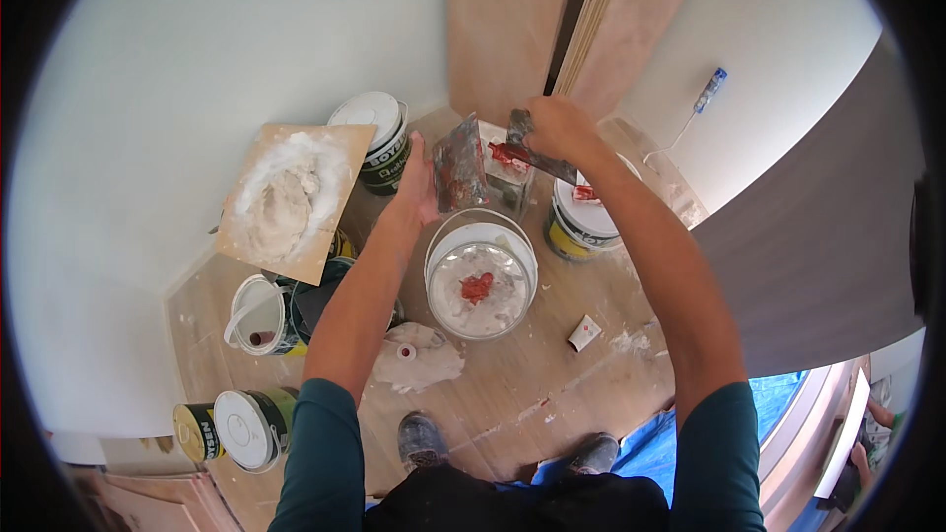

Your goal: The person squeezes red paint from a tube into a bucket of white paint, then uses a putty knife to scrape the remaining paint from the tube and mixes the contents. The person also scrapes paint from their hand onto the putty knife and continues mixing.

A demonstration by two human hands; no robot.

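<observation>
My left hand [420,182] is closed on the edge of a flat, smeared metal plate [458,166], tilted nearly upright. My right hand [564,128] grips a dark-handled trowel [522,128] beside it. Red paste [509,156] shows near the trowel, and its blade is partly hidden. Just below both hands stands an open white bucket [529,261] with its wire handle raised. Inside it, a red blob [477,287] lies on whitish compound [493,315].
At left, a board [340,163] carries a heap of white powder [286,192] over several paint buckets. A lidded pail [581,222] stands right, near a paint roller [709,89]. A small white box [584,333] and a whitish cloth or bag [424,360] lie on the floor.
</observation>
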